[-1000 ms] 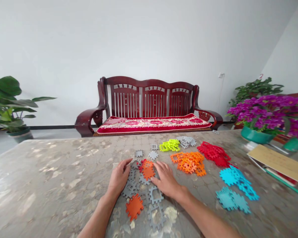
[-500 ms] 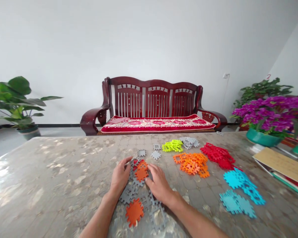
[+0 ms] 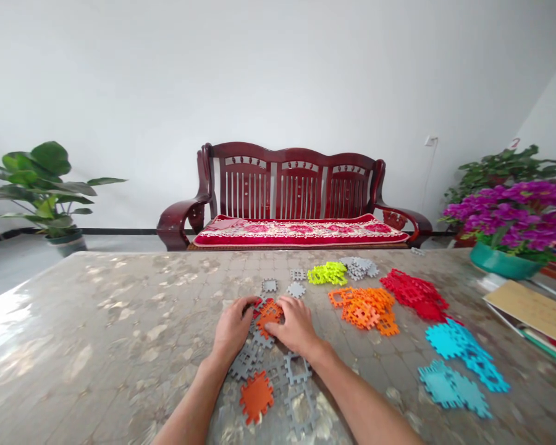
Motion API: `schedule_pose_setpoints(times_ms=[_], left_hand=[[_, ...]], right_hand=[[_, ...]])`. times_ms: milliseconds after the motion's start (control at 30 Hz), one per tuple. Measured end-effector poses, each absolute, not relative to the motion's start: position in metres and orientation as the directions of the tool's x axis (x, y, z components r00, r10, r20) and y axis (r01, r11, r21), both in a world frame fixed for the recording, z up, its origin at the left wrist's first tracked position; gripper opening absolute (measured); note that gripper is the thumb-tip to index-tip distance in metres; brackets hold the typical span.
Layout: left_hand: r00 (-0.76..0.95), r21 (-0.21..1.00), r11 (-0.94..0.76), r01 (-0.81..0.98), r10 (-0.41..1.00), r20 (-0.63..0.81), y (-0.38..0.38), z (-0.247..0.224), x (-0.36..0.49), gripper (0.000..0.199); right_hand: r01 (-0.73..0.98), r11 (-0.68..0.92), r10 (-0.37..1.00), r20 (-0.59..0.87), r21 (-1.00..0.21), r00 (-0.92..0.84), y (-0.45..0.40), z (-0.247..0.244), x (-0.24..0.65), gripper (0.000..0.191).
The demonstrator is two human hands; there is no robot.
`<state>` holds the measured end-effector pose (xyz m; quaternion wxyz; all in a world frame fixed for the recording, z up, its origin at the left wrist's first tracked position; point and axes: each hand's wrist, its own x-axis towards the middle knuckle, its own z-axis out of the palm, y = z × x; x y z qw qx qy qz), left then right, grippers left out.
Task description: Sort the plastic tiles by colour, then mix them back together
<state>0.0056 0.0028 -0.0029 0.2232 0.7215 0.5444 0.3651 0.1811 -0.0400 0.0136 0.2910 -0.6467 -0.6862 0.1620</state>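
a dark-orange notched tile lies near you; beyond it your right hand half curls, thumb over an orange windowed tile, your left hand curved beside that, whether either pinches unclear; far beyond the dark-orange notched tile stands a slatted wooden bench

red "2", against white wall

I'm looking out from my own head here, the single camera riding above the near side of the table, facing forward and down along my forearms! My left hand and right hand come up close, low in the middle, while farther off the wooden bench faces me, the wall filling everything above.
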Motion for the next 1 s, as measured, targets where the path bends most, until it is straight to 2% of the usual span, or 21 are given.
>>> schedule_pose_setpoints(times_ms=[133,267,400,667,800,1000], left_hand=[[0.164,0.696,-0.327,0.640,0.942,0.292,0.002,-0.003,0.005,0.032],[0.189,0.674,-0.344,0.653,0.937,0.294,0.001,-0.003,0.006,0.032],[0.196,0.657,-0.343,0.672,0.937,0.289,0.000,0.000,0.007,0.032],[0.214,0.637,-0.347,0.689,0.936,0.279,-0.001,0.002,0.007,0.032],[0.214,0.642,-0.346,0.684,0.937,0.278,-0.001,0.002,0.007,0.032],[0.258,0.639,-0.386,0.665,0.922,0.288,-0.002,0.006,0.007,0.030]], right_hand=[[0.755,0.090,0.973,0.219,-0.650,0.072,-0.033,0.010,0.183,0.041],[0.720,0.093,0.963,0.246,-0.688,0.110,-0.032,0.006,0.186,0.040],[0.650,0.099,0.967,0.228,-0.754,0.117,-0.034,0.006,0.186,0.031],[0.528,0.111,0.969,0.210,-0.842,0.132,-0.030,-0.001,0.185,0.045],[0.388,0.130,0.974,0.190,-0.912,0.122,-0.029,0.000,0.185,0.039],[0.015,0.092,0.989,0.093,-0.996,0.113,-0.031,0.010,0.180,0.020]])
